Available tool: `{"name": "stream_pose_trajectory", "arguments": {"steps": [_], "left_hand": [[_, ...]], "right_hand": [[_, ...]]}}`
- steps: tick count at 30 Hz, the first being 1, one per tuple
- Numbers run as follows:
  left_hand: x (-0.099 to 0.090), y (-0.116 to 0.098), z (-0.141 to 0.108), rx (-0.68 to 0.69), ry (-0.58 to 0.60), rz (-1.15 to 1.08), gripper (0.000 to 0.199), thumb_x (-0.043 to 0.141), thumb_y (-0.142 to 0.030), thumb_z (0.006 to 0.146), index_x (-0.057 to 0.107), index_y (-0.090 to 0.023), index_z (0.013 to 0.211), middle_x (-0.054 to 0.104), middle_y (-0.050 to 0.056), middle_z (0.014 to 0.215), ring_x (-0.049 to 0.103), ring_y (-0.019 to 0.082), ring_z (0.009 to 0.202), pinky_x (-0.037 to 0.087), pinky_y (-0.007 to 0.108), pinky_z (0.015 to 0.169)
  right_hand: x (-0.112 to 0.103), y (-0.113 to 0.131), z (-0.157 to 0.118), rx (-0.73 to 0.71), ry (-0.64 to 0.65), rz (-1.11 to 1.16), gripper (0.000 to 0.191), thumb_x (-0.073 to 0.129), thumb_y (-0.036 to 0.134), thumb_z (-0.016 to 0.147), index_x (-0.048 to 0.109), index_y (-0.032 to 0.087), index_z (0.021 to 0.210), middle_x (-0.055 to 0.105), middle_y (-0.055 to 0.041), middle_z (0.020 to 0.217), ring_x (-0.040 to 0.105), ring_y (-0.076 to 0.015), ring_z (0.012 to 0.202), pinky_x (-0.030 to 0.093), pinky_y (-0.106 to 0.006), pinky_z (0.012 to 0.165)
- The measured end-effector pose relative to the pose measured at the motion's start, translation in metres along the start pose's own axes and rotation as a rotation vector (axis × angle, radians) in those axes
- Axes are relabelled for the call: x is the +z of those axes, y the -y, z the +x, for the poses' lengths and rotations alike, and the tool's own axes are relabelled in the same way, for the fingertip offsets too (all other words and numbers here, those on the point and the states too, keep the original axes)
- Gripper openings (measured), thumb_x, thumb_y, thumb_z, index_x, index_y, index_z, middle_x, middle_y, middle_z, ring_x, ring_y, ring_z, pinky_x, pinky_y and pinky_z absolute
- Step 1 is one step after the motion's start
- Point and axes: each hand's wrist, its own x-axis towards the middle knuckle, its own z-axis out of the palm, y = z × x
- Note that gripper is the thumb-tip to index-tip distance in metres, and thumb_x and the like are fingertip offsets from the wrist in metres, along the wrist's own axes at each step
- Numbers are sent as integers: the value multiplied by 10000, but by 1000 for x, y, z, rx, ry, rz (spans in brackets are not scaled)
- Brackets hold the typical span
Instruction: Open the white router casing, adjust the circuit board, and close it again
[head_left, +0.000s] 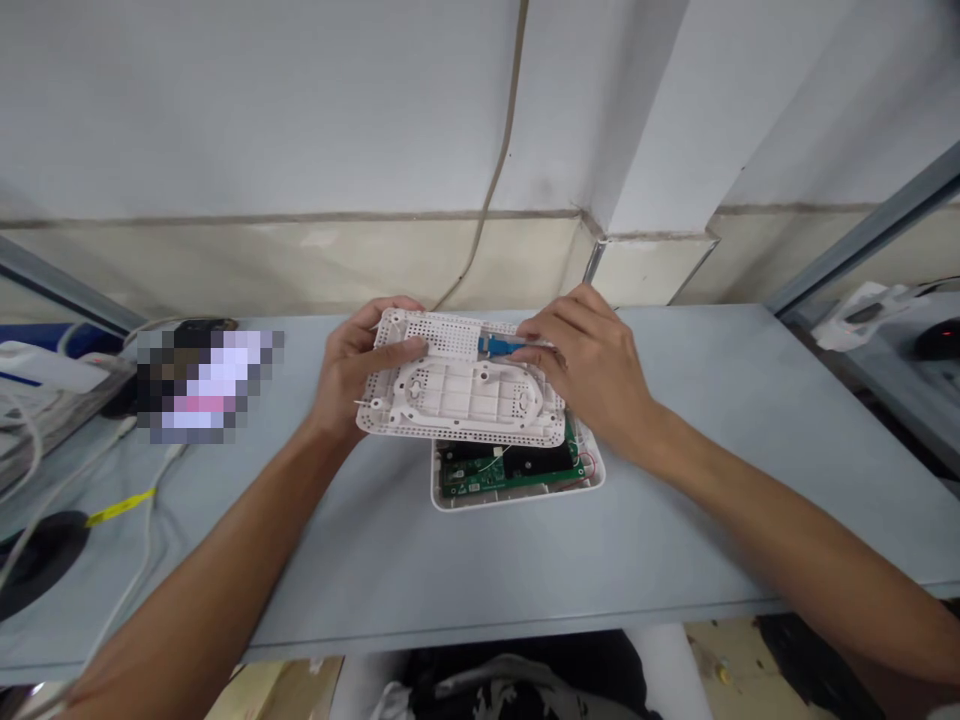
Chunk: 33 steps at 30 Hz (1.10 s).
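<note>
My left hand (361, 362) grips the left end of a white perforated plastic cover (469, 415), thumb on top. The cover's ribbed inner face is turned toward me, tilted above the table. At its upper right, my right hand (592, 360) is closed in a pinch around the right end of a small blue connector (498, 346). The fingertips partly hide that end. Below and behind the cover lies a white housing (517, 503), open at the top. Inside the housing a green circuit board (480, 481) shows, with dark parts and thin wires, partly hidden by the cover.
The light blue table (360, 570) runs to the wall. On the left are white cables (148, 530) with a yellow tag (120, 508), a blurred-out screen (214, 385) and a white device (52, 368). A grey cable (501, 165) hangs down the wall. Metal posts stand at both sides.
</note>
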Motion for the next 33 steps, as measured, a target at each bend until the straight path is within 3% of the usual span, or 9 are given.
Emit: {"name": "stream_pose_trajectory", "arguments": {"steps": [3,7,14,22,33], "left_hand": [[-1,1,0,25,4,19,341,872,-207,633,724,-218,940,686,-7,744,613,131,537,455,234,462],[-2,4,1,23,7,38,356,873,-227,630,714,-224,948,672,-9,743,608,132,530,436,241,458],[0,7,1,-6,5,2,331,878,-199,611,735,-210,910,655,-16,701,592,132,504,418,250,433],[4,11,-2,42,13,-3,306,894,-213,631,754,-220,903,673,-31,682,582,122,506,425,248,440],[5,8,-2,33,-10,28,298,930,-246,604,787,-265,865,708,-34,697,590,119,510,436,226,424]], "right_hand": [[-4,-2,2,2,29,-63,189,672,288,1021,742,225,858,691,-65,858,530,-236,885,497,-379,737],[-1,-3,-1,-33,100,-108,193,614,205,1042,731,227,890,701,-73,905,537,-251,928,484,-405,754],[10,-7,-8,-96,76,-227,233,532,114,1046,696,195,902,698,-94,902,557,-264,921,467,-419,743],[13,-3,-7,-29,87,-195,228,548,116,1049,690,197,890,704,-96,888,576,-262,917,428,-404,712],[12,-11,-4,-59,103,-90,332,460,206,1106,711,231,891,699,-78,889,583,-243,936,489,-407,747]]}}
